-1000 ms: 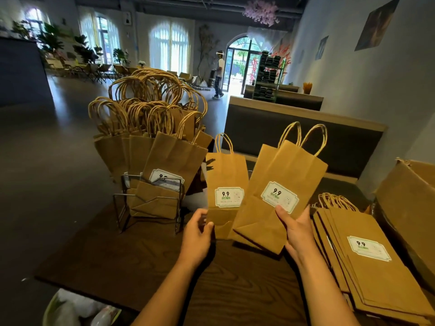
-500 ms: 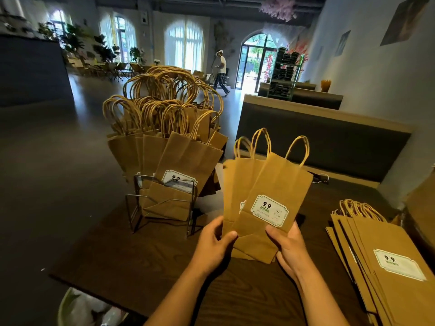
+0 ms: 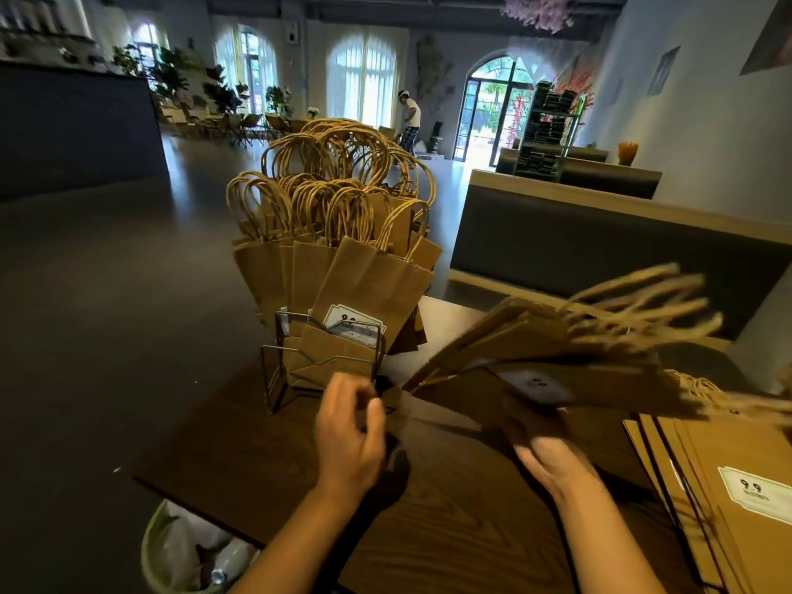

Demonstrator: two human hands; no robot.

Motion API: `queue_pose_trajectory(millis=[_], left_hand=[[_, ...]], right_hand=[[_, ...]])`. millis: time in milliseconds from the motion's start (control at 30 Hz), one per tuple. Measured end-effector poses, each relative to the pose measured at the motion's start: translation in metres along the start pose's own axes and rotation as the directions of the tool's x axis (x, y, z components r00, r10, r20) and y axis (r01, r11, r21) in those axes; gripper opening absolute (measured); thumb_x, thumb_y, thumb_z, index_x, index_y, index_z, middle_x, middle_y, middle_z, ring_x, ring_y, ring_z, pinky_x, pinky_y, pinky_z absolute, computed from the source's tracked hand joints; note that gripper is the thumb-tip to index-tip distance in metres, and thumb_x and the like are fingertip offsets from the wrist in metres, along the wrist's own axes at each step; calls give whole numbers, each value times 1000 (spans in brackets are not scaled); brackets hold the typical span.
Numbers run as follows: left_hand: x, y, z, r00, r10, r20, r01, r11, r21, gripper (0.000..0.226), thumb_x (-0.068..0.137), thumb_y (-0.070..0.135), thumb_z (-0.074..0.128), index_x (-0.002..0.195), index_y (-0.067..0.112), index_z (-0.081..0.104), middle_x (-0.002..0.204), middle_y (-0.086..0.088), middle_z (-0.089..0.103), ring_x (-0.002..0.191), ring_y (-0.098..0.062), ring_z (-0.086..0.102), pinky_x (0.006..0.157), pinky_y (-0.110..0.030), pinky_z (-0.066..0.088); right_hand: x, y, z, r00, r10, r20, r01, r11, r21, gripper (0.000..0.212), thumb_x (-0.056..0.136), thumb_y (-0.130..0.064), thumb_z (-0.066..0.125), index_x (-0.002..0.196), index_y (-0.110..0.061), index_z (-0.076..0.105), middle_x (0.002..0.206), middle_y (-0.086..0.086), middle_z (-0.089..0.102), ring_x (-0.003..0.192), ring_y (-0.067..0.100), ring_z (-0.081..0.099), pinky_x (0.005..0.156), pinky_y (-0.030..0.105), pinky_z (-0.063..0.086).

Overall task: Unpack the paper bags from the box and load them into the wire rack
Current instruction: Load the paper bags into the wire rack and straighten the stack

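Closest to me, a bin (image 3: 188, 550) sits below the near edge of the surface (image 3: 428, 529), and anything that slides off that edge would likely land in it. My left hand (image 3: 349, 439) has its grip curled and pinching the bottom corner of a small bundle of paper bags (image 3: 535, 358), which lies tipped over to the right, blurred, handles (image 3: 634, 302) fanned out and pointing away. My right hand (image 3: 553, 460) is under the bundle with the fingers tucked beneath the paper; I cannot tell whether that grip is pinching or only propping. The bundle hangs just above the surface, to the right of the wire rack (image 3: 321, 358) and above the near end of the flat stack of bags (image 3: 707, 486) on my right. My worry is the fan: the bags are splaying apart at the handle end, and with only a corner pinch on the left, one could slip loose and drop onto the stack or over the edge. Further out, the rack looks nearly full, with bags (image 3: 338, 250) standing crowded and leaning, handles tangled together. Pushing a splayed bundle in there could snag handles, crumple the front bag (image 3: 368, 293), or shove the light rack back. I would square the bundle first. Beyond that, a bench back (image 3: 600, 237) and a person (image 3: 409, 117) far off, well clear.
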State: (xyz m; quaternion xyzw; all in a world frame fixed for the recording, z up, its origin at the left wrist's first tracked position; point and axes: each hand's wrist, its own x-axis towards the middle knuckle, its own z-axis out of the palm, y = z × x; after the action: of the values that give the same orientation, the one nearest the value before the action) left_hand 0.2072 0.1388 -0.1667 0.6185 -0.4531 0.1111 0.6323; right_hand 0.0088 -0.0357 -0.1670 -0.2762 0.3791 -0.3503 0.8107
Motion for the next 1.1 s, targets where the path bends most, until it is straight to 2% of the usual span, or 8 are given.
queue_pose_trajectory(millis=[67,200,300,467,533,633,933,1100], left_hand=[[1,-18,-17,994,-95,-61,98,994,47,16,93,25,40,82,19,50,82,7,49,74,-11,48,63,-32,43],[11,-46,-33,941,-329,74,306,926,223,16,94,10,50,94,19,62,101,7,55,95,-13,56,84,-44,53],[22,-53,-32,924,-352,150,258,863,434,32,94,9,61,124,21,59,132,5,40,125,-15,45,109,-29,43],[35,-48,-17,900,-384,208,148,717,681,70,94,35,61,155,24,28,158,-10,21,144,-28,20,120,-41,28],[33,-50,-12,886,-386,257,74,665,743,80,94,43,56,159,24,14,163,-15,11,149,-35,13,122,-46,24],[30,-55,-10,892,-344,293,-10,633,774,89,91,49,56,162,28,6,166,-17,6,148,-41,15,121,-49,26],[31,-63,-12,905,-327,274,19,673,740,92,91,45,61,161,35,3,163,-11,6,149,-36,12,122,-46,27],[31,-62,-13,908,-340,243,87,723,686,87,91,38,65,160,38,11,160,-5,7,148,-30,15,118,-41,35]], right_hand=[[-5,-4,23,990,-130,62,139,978,-156,13,86,-18,78,91,-16,66,144,17,54,109,22,61,106,36,47],[-15,-19,102,969,-190,155,192,981,3,19,91,8,64,104,-4,69,140,14,58,125,26,58,104,30,43],[-9,-22,134,930,-249,269,242,968,59,59,46,1,90,100,-15,72,108,7,77,98,23,73,83,37,60],[25,-13,166,924,-268,274,313,940,-137,77,39,-30,97,109,-28,64,144,9,57,119,23,60,107,43,47],[26,-12,184,898,-336,286,388,910,-149,49,67,-21,88,108,-31,63,144,3,57,128,22,57,110,43,44],[30,-9,193,890,-331,315,398,900,-180,26,91,-4,66,104,-26,63,124,0,70,112,11,68,95,31,56],[41,2,200,872,-350,343,425,889,-171,31,77,-4,73,106,-12,66,89,2,78,92,19,75,77,34,62],[44,8,199,897,-262,356,341,922,-182,48,69,-18,80,114,-8,66,102,10,78,104,24,73,98,46,55]])
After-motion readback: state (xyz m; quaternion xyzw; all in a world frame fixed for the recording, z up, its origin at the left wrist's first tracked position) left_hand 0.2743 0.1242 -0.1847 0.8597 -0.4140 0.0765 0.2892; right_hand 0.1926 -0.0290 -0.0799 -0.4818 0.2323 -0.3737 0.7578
